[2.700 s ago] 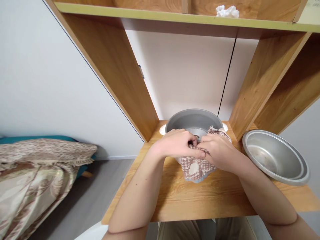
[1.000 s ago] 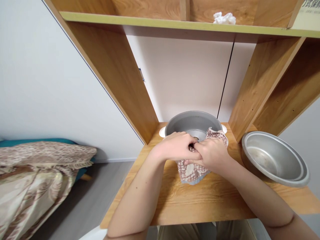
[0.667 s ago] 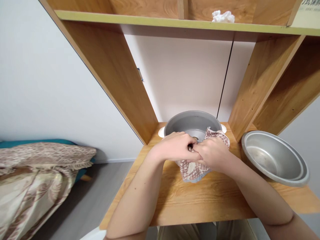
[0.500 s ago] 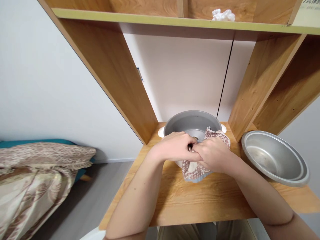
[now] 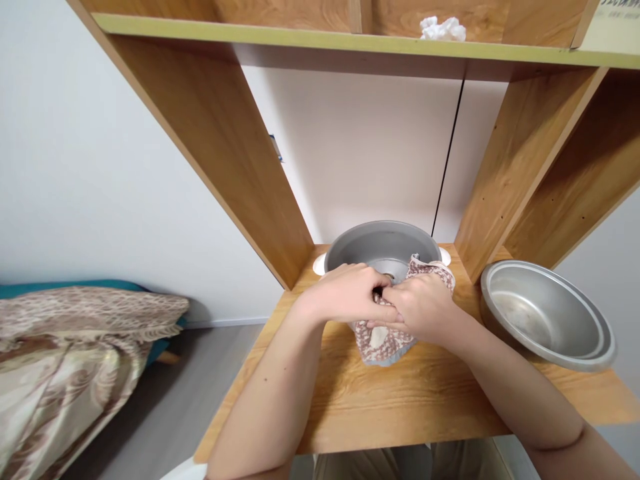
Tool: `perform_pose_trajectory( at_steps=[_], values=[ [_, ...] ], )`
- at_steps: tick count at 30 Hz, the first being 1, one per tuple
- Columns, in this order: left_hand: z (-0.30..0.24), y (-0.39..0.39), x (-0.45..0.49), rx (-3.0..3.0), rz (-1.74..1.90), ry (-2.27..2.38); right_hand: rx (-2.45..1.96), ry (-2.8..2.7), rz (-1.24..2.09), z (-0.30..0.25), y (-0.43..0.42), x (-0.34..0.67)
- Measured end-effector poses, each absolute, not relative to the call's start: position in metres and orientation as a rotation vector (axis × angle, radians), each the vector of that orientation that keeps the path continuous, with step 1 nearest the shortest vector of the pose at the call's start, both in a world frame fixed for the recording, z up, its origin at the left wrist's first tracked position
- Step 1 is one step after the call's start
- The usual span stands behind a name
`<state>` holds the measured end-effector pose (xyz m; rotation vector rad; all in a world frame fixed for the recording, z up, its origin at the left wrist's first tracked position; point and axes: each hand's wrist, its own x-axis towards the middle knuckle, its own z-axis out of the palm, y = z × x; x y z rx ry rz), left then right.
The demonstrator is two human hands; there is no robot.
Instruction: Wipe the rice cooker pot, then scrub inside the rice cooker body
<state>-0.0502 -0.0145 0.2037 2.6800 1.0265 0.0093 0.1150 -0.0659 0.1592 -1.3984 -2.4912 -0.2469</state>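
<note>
A grey, round cooker body (image 5: 383, 233) with white side lugs stands on the wooden desktop. Over its near rim hangs a brown-and-white patterned cloth (image 5: 385, 347) with a pale blue edge. My left hand (image 5: 347, 290) is closed at the near rim, its fingers curled against the cloth. Pressed beside it, my right hand (image 5: 423, 303) is wrapped round the same cloth. The two hands meet, and part of the left fingers is hidden. Within the cooker, a small round part shows just beyond the hands.
On the right, a silver metal inner pot (image 5: 575, 317) rests tilted on the desktop (image 5: 350, 413). Wooden uprights (image 5: 200, 147) flank the cooker, with a shelf (image 5: 320, 37) above. Crumpled white tissue (image 5: 443, 29) lies on that shelf. A patterned blanket (image 5: 75, 347) covers furniture at left.
The hands stay closed at the cooker's near rim. The hanging part of the cloth has shifted slightly left. The whole view has also drifted a little.
</note>
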Motion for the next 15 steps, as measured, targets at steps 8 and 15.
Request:
perform_pose_trajectory(
  at_steps=[8,15],
  values=[
    [0.2045,-0.0143,-0.0484,2.666,-0.007,1.020,-1.349,-2.443,-0.259,0.1527,-0.0629,0.1156],
    [0.2029,-0.0132,-0.0500,2.658,0.011,1.025,-1.416,-2.496,-0.221,0.1596,-0.0645,0.1157]
  ],
)
